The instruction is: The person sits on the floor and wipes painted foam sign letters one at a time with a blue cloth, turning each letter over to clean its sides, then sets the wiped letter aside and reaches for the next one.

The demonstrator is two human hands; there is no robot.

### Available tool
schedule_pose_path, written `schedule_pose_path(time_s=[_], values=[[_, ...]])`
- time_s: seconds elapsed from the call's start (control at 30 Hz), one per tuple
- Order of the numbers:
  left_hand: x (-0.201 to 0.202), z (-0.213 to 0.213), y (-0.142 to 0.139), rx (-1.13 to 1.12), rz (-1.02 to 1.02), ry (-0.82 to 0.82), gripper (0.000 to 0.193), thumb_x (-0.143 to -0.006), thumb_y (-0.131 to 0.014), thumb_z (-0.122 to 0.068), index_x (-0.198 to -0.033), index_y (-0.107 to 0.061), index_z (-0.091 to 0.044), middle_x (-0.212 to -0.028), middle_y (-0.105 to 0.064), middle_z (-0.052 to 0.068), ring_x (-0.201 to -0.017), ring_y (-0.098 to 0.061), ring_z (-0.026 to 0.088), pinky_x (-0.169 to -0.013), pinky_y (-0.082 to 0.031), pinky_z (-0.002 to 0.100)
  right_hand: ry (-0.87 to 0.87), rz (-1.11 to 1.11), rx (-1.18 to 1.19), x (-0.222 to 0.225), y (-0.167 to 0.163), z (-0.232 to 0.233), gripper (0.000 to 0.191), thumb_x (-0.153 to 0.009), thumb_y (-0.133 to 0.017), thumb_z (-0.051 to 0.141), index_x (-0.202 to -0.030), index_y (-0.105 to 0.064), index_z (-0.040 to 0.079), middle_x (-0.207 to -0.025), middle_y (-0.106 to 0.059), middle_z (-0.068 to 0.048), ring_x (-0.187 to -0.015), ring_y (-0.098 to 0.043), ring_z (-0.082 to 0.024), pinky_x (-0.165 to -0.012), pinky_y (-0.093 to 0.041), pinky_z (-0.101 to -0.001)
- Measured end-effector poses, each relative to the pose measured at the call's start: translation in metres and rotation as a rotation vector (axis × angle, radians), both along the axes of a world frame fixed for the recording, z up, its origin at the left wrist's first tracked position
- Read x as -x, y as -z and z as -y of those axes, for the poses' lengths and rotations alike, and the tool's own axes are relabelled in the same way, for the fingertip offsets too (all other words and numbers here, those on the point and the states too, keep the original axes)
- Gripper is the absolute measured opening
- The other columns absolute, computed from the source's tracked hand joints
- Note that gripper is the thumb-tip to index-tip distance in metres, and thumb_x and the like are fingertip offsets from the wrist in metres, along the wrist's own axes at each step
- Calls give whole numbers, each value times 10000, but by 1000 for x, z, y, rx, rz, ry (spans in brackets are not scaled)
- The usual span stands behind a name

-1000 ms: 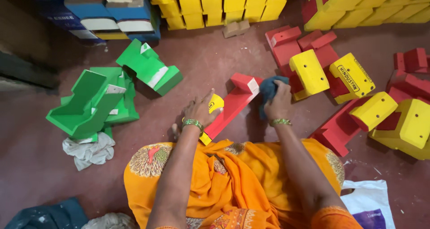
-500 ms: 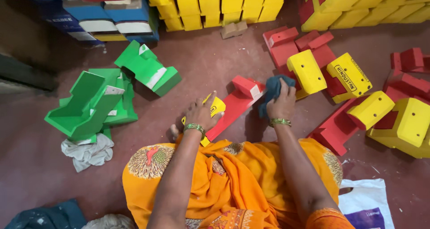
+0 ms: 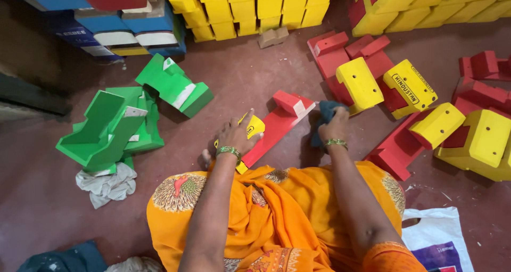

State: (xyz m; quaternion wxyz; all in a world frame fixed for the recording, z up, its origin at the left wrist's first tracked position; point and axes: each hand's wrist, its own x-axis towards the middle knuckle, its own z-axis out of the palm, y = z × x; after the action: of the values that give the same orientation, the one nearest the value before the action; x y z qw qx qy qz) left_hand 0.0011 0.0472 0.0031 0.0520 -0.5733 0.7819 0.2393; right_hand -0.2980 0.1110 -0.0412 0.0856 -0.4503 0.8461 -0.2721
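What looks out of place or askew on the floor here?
Mostly the green pieces: tumbled in a tilted heap beside a crumpled white rag, unlike the neat yellow stacks. A lone tan block sits apart. No spill or damage visible. Left hand rests on the red-and-yellow piece; right hand grips a dark cloth.

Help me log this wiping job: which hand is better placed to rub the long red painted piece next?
Right. The right hand already grips the dark blue cloth beside the long red painted piece, while the left hand lies flat on its yellow end, likely steadying it.
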Motion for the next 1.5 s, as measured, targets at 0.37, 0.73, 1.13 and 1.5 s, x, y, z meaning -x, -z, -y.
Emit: schedule_pose_path(time_s=[0.37, 0.73, 1.13, 1.5], values=[[-3, 4, 7, -10, -28, 1, 903, -845, -657, -638, -1616, -252, -398, -1420, -517, 169, -1279, -528, 417, -1059, -435, 549, -256, -214, -131, -37, -10, 10, 485, -770, -700, 49, -1213, -520, 129, -1261, -561, -120, -1219, -552, -435, -847, -532, -523], [-1, -4, 8, 7, -136, -65, 1142, -675, -832, -604, -1584, -278, -189, -1430, -516, 197, -1328, -495, 388, -1112, -390, 516, 259, 274, 4, 4, -17, -19, 542, -753, -647, 73, -1259, -454, 79, -1142, -631, -282, -1102, -609, -482, -973, -477, -498], [9, -25, 15, 671, 1, 185, 954, -657, -839, -355, -1515, -428, -282, -1359, -538, 105, -1210, -511, 299, -1008, -353, 601, 246, 265, 190, -6, -37, -25, 597, -800, -723, 122, -1313, -417, 95, -1182, -629, -253, -1123, -632, -442, -978, -481, -491], [15, -66, 39, 780, 28, 332, 857, -923, -728, -224, -1675, -318, -278, -1460, -478, 104, -1259, -462, 329, -1034, -347, 532, 120, 216, 399, -12, -41, -22, 572, -804, -748, 56, -1294, -451, 67, -1229, -579, -220, -1185, -597, -393, -1033, -457, -458]])
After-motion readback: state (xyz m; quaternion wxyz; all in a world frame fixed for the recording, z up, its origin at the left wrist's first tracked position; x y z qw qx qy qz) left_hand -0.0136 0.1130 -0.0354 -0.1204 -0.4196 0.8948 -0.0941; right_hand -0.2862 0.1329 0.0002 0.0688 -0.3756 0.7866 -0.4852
